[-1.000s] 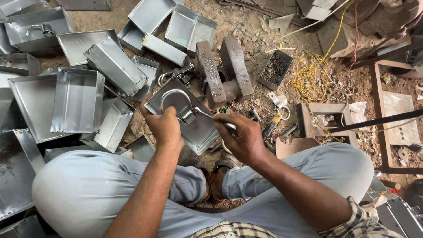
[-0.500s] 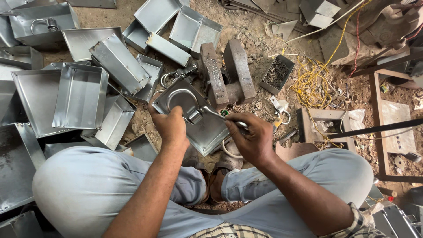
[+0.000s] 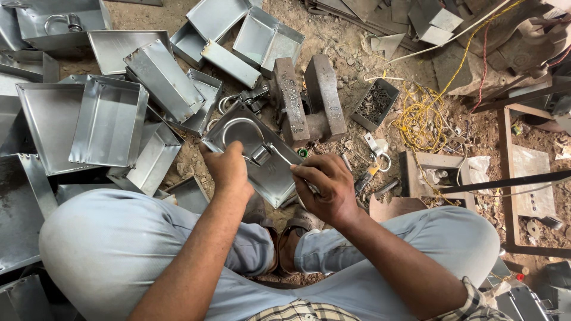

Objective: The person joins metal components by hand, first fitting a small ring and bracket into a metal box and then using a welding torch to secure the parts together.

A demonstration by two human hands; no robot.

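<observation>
Seen from the head camera, a seated person's left hand grips the near edge of a metal lid with a curved wire handle, held above the dirt floor, while the right hand closes around a thin metal tool touching its latch. Sheet-metal trays lie left; a box of small fasteners sits beyond.

The tray under the left hand is thin sheet metal, smooth with a dull silvery sheen, same as the trays piled toward the ground's left edge. The block looks like rough, rusty iron. Ground is gritty matt dirt. Trousers are soft matt cloth, the cord glossy yellow plastic.
</observation>
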